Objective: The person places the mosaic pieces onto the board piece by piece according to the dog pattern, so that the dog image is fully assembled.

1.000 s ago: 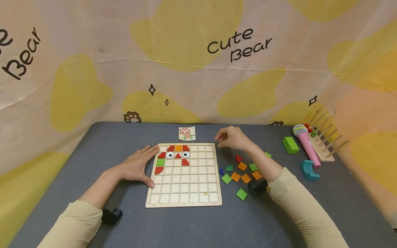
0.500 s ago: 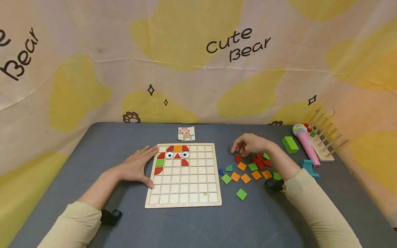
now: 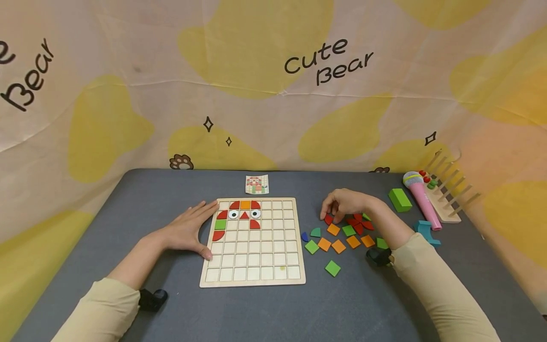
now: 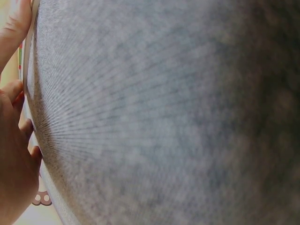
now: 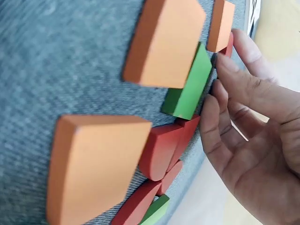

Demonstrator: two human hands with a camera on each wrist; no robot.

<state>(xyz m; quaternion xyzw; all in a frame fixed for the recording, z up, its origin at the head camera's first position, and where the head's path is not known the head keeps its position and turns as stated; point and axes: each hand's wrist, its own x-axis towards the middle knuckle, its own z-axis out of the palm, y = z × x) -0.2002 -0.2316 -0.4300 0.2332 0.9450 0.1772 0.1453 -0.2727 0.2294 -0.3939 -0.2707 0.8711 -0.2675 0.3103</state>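
My left hand [image 3: 192,228] lies spread along the left edge of a square wooden grid board [image 3: 260,259], thumb low on the edge and fingertips near the top corner. On the board sit red quarter-circle tiles, an orange square tile [image 3: 245,204], a green square tile [image 3: 220,224], two eye tiles and a red triangle [image 3: 244,215]. Right of the board, my right hand [image 3: 348,202] is down at the loose tiles, its thumb and index finger pinching a red quarter-circle tile [image 5: 228,45]. The left wrist view shows the left fingers [image 4: 16,154] at the board's edge.
Loose orange [image 3: 339,246], green [image 3: 333,268], red [image 3: 358,223] and blue [image 3: 305,236] tiles lie right of the board. A pattern card [image 3: 257,184] lies behind it. A green block [image 3: 400,200], pink microphone [image 3: 425,202], teal arch [image 3: 425,233] and pegged board [image 3: 453,216] stand at right.
My right hand has moved from the board's top right corner rightward to the loose tiles, then down onto a red quarter-circle tile. My left hand has stayed on the board's edge.
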